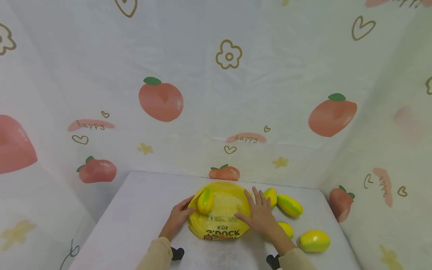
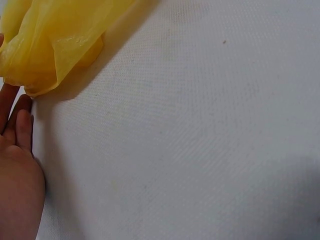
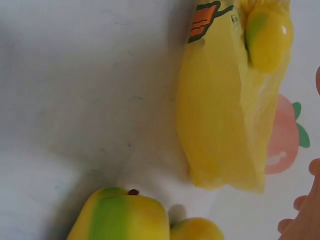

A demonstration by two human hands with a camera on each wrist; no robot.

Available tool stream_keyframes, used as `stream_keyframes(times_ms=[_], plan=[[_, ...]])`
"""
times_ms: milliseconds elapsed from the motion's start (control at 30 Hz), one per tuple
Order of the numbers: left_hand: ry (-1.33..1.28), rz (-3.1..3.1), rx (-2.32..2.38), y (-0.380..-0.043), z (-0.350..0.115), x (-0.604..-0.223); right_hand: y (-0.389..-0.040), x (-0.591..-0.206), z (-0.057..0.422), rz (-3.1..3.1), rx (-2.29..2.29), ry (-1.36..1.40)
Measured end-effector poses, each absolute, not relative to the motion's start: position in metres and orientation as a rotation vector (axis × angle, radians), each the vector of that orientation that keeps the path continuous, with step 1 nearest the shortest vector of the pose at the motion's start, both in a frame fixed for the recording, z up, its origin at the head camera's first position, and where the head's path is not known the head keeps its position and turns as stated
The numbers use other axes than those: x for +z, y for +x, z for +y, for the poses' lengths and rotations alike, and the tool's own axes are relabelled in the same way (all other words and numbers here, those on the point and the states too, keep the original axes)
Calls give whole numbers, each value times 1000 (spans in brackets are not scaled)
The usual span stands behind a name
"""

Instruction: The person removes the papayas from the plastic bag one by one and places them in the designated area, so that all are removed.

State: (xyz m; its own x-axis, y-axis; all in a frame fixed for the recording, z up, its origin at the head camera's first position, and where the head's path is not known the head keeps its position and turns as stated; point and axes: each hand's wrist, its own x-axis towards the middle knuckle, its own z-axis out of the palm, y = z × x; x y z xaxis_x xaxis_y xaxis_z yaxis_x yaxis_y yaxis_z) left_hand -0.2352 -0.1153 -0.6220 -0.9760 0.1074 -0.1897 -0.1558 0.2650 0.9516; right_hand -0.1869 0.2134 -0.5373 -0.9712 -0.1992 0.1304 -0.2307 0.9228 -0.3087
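Observation:
A yellow plastic bag (image 1: 222,210) with dark print lies on the white table, between both hands. At its left edge the left hand (image 1: 177,219) holds the plastic, thumb on the near face and fingers behind; in the left wrist view those fingers (image 2: 22,125) reach under the bag's edge. One yellow-and-green papaya-like fruit (image 1: 205,201) sits at the bag's upper left, also seen in the right wrist view as a fruit (image 3: 270,40) against the plastic; whether it is inside I cannot tell. With fingers spread, the right hand (image 1: 261,215) is beside the bag's right edge, gripping nothing.
Several similar fruits lie to the right: one fruit (image 1: 270,197) behind the right hand, another fruit (image 1: 290,205) next to it, one fruit (image 1: 286,229) near the right wrist, and one fruit (image 1: 314,240) farther right. A printed curtain (image 1: 202,86) encloses the table (image 1: 135,210).

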Motion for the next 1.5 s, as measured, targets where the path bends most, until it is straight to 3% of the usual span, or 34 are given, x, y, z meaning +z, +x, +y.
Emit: stream_keyframes(times_ms=[1500], plan=[[-28,2328,1775,-237,-115,-621,-225,-545,131,-3082,198,699]])
